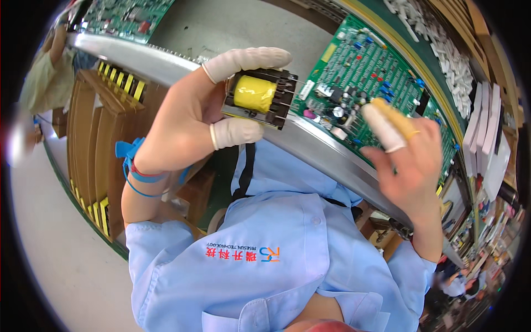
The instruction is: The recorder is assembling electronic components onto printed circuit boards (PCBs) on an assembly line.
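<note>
The left hand [193,113] is closed in a pinch on a small transformer [259,98], a black-framed part with a yellow-taped coil and thin metal pins; a white finger cot on the upper fingertip presses its top edge and another on the lower fingertip presses its underside. The transformer sits raised in front of the person's chest, just beside the near edge of a green circuit board [369,83]. The right hand [406,160] is open and holds nothing, its fingers loosely spread over the board, one in a white cot and one in a yellowish cot; whether the tips touch the board is hard to tell. The board lies on a metal conveyor rail [326,157] that runs diagonally across the view. Wooden racks [97,133] with yellow-and-black markings stand to the left, and white parts [453,55] lie in a heap at upper right. The left wrist is bent back and wears a blue strap [133,166]; both forearms rise from light blue sleeves.
</note>
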The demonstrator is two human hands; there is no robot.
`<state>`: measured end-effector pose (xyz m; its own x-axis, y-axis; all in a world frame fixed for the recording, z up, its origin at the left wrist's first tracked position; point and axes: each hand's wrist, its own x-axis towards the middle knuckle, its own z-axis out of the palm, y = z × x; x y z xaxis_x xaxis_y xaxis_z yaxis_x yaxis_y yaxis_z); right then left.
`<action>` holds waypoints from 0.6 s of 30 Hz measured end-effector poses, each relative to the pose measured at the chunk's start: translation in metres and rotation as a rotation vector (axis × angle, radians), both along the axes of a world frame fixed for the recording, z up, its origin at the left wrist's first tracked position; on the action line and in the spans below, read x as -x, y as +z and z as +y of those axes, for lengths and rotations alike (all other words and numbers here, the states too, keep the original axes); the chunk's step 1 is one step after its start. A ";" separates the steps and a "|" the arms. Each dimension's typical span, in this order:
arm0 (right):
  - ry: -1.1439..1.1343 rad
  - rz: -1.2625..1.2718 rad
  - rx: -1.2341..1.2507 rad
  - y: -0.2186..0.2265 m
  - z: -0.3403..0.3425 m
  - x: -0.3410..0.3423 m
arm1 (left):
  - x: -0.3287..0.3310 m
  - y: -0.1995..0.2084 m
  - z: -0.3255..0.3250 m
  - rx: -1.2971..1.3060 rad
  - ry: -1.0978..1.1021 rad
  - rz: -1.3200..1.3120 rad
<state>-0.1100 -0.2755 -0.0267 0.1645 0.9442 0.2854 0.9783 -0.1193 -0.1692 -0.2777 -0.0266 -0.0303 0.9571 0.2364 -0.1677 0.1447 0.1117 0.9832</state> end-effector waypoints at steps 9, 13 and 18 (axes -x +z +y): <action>-0.499 0.197 -0.410 0.001 -0.067 -0.026 | -0.076 0.016 -0.050 -0.766 -0.325 -0.231; -0.663 0.113 -0.488 -0.007 -0.080 -0.038 | -0.102 0.018 -0.073 -1.291 -0.419 -0.457; -0.830 0.116 -0.395 0.012 -0.073 -0.033 | -0.133 0.048 -0.097 -1.416 -0.726 -0.368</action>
